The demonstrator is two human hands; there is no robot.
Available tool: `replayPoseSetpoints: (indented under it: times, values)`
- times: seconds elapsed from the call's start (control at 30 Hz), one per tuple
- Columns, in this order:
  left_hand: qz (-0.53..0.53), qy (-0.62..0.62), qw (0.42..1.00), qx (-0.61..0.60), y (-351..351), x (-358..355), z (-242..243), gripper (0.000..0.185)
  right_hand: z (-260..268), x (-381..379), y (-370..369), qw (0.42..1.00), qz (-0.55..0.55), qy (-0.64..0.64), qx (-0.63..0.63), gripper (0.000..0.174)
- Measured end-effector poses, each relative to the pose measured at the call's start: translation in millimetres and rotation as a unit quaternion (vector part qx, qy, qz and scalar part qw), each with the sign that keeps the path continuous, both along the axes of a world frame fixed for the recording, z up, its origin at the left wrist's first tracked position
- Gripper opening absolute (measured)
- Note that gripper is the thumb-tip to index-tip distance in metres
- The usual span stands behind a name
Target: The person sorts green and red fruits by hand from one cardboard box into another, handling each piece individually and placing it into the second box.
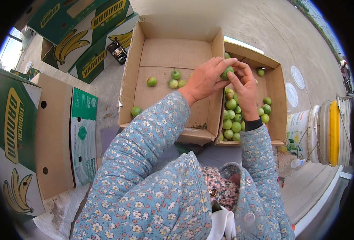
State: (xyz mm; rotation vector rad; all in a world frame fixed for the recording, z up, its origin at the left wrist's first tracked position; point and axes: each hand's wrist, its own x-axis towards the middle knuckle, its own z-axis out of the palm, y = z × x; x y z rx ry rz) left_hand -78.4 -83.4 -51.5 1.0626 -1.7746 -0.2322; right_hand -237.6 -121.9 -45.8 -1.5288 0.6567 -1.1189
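Observation:
Above the wall shared by two cardboard boxes, a green tomato [227,73] is held between the fingers of my left hand [203,76] and my right hand [245,90]. The left, larger box [175,49] has several green tomatoes [173,83] scattered on its bottom, one of them near its left wall. My left forearm crosses over this box and hides part of it. Many more green tomatoes [231,104] lie in the right box [277,99], heaped along its left side and partly covered by my right hand and wrist.
Banana cartons [75,39] are stacked at the upper left, with a phone [117,52] leaning against one. More cartons [52,135] stand at my left. On the right are a printed white bucket [298,132], stacked buckets with a yellow one [333,133], and round white lids [291,94] on the concrete floor.

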Motion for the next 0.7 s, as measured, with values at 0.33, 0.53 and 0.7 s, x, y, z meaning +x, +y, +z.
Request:
replayPoseSetpoints:
  times: [0.33,0.53,0.7]
  values:
    - [0.201,-0.033,0.979,0.032,-15.3,11.6,-29.4,0.044,-30.3,-39.4,-19.3,0.803,-0.003,0.574,-0.161,0.025]
    - [0.168,-0.044,0.984,0.046,-15.1,10.9,-33.1,0.036,-40.9,-41.2,-18.6,0.760,0.029,0.625,-0.175,0.029]
    - [0.142,-0.046,0.987,0.053,-12.9,11.2,-28.0,0.033,-44.7,-42.3,-27.0,0.809,0.011,0.564,-0.164,0.039]
